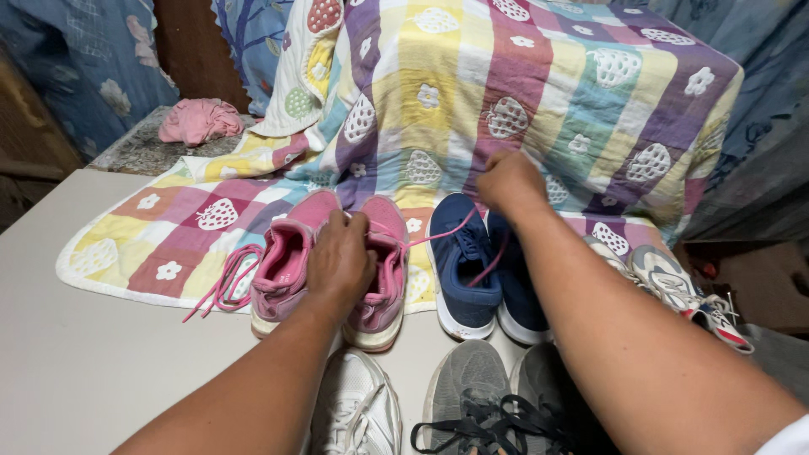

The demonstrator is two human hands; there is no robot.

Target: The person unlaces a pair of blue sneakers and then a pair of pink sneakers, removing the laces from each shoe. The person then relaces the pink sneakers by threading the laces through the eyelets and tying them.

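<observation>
Left hand (340,257) closed over the right-side pink sneaker (378,274) on the bench (76,337), bracing it against the pull; right hand (508,181) pinching the pink lace (442,229), drawn taut above the navy sneakers (462,270) on the checked blanket (539,93).

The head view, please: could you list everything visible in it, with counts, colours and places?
pink sneakers: two, pink, on the blanket's front edge
pink lace: one, taut between the hands
navy sneakers: two, right of the pink pair
grey sneakers: two, black laces, bottom
white sneaker: one, bottom centre
white-grey sneakers: two, far right
checked blanket: one, multicoloured, draped behind
pink cloth: one, upper left
table: one, pale
left hand: on the pink pair
right hand: pulling the lace
</observation>
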